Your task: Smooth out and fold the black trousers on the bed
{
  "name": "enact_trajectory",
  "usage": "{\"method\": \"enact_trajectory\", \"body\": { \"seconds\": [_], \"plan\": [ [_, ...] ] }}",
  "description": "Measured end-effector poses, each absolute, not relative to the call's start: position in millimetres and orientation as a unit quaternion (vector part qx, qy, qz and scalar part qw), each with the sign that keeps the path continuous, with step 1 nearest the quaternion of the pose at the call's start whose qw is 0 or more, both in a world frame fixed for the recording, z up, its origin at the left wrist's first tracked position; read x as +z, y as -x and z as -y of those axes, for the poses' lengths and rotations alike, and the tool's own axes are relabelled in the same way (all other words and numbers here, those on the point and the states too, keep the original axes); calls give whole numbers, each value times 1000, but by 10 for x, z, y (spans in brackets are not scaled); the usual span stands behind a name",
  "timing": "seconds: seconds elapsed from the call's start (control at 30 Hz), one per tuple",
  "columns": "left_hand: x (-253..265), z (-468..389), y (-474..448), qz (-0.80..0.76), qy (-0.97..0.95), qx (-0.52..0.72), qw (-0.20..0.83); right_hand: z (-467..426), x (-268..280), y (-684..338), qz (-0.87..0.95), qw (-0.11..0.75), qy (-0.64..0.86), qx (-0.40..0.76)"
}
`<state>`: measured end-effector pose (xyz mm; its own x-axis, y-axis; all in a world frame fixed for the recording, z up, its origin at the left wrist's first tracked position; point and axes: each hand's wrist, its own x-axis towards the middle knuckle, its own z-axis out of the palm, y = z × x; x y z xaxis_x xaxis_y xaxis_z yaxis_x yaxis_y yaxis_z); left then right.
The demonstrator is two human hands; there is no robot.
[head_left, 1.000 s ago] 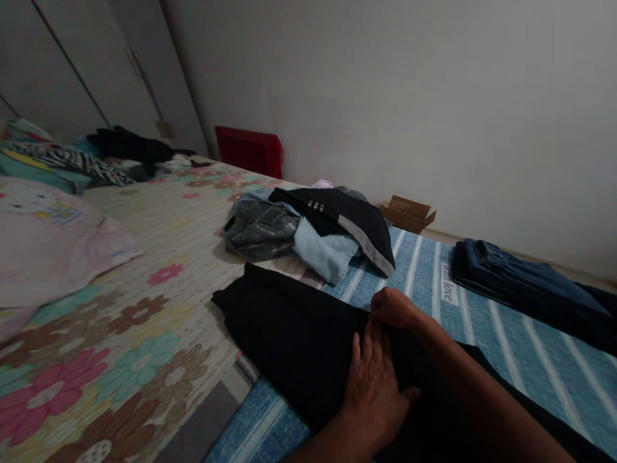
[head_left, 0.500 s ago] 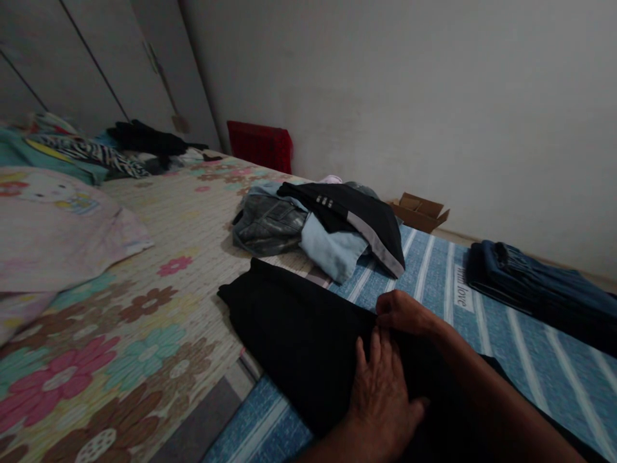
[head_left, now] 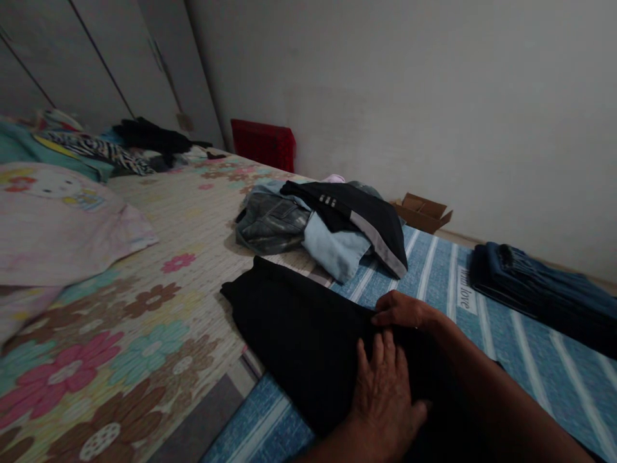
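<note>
Directly under left hand: trousers (probably).

The left hand lies flat on a black garment; the right hand pinches it; folded jeans lie near the bed's far edge.

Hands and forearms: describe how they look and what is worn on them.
The left hand and right hand are both bare, without gloves. The left hand's fingers are slender, with creased knuckles and no visible rings. No sleeve shows on either forearm within view. Dim light hides finer detail.
</note>
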<state>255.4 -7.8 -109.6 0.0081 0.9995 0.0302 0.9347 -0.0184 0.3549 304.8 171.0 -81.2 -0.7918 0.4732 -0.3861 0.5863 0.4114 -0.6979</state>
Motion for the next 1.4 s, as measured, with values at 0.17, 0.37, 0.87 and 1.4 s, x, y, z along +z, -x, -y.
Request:
{"method": "enact_trajectory", "body": {
  "seconds": [0.17,0.37,0.87,1.4],
  "plan": [
    [-1096,68,-2555,-692,-701,131,116,-1676,-847,-3045,-806,78,-317,-494],
    [-1039,77,-2554,-687,-707,124,113,-1629,-816,-3076,-785,39,-325,-525],
    [-1081,68,-2562,-691,-700,144,107,-1654,-931,-3015,-827,10,-343,-444],
    [-1055,56,-2566,-690,-702,119,127,-1728,-746,-3143,-876,83,-353,-317]
  ]
}}
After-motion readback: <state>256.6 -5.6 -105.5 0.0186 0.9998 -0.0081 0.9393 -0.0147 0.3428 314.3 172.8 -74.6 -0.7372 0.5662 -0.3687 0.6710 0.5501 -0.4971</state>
